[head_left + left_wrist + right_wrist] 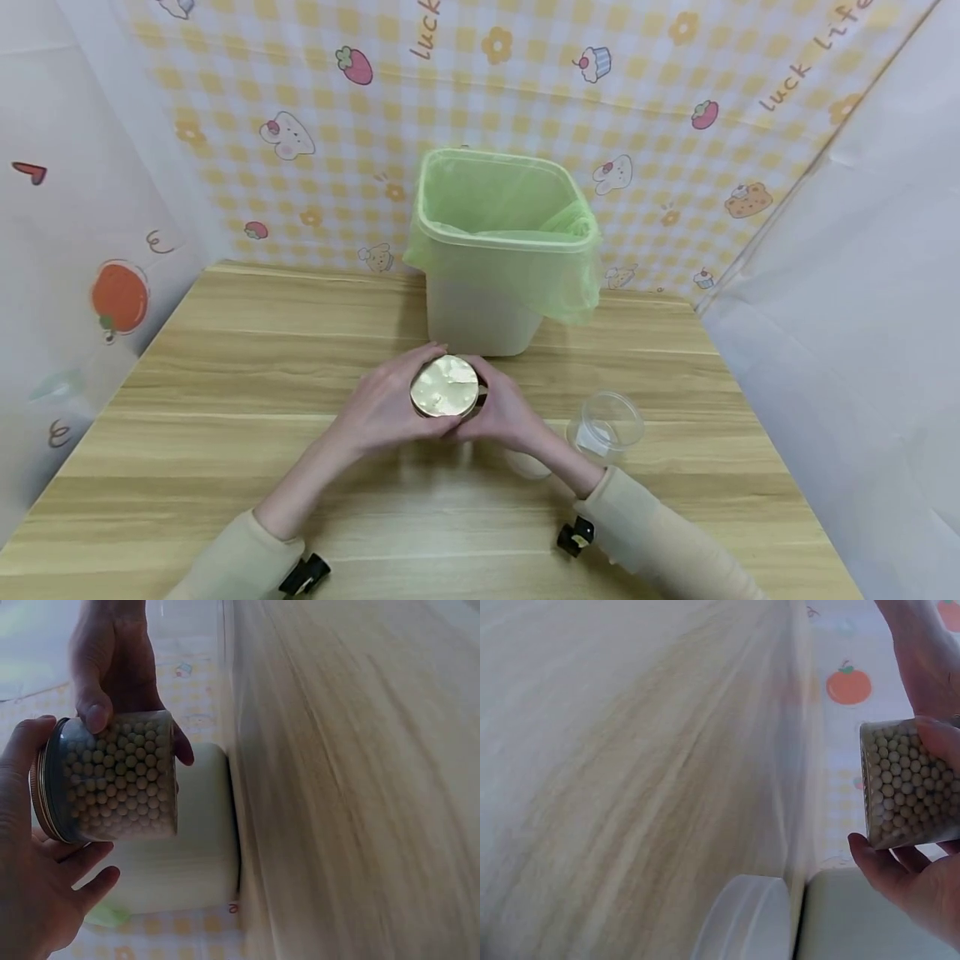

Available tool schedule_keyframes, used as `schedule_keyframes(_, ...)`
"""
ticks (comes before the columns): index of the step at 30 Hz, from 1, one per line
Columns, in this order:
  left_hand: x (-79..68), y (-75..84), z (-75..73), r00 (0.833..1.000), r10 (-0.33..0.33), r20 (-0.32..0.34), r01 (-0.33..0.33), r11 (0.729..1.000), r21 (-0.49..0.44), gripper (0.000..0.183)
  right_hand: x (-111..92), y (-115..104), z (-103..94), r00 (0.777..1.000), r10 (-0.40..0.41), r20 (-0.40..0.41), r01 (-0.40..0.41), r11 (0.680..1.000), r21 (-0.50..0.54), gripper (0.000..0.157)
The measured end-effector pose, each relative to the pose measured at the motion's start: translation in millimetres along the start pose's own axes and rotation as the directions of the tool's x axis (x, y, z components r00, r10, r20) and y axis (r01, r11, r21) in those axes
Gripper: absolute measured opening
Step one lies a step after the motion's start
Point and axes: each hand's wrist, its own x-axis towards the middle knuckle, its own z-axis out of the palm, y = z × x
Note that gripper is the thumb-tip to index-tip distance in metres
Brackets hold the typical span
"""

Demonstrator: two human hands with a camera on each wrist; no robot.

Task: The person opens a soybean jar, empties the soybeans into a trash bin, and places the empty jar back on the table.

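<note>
Both hands hold a clear jar filled with small pale round beads or beans, raised above the table. Its gold lid faces up in the head view. My left hand grips it from the left, fingers and thumb around the lid's edge in the left wrist view. From the other side my right hand curls round the jar, with the thumb against its clear wall. In the right wrist view part of the jar runs out of frame.
A bin with a green bag liner stands at the back, just beyond the hands. Right of the right forearm, a clear open tub stands on the wooden table. A clear round piece lies partly under that forearm.
</note>
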Motion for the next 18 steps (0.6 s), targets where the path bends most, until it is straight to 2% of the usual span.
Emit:
schedule_keyframes(8,9.4,9.5,-3.9,1.0,-0.019,-0.016,0.019,1.0,-0.008,0.092,1,-4,-8.5,0.998,-0.004,-0.055,0.005,1.0,0.022,0.093)
schedule_keyframes(18,18.6,24.3,-4.3,0.992,-0.097,-0.077,0.098,0.995,0.01,0.093,3,-9,-14.7,0.989,0.002,-0.15,0.002,1.0,0.025,0.093)
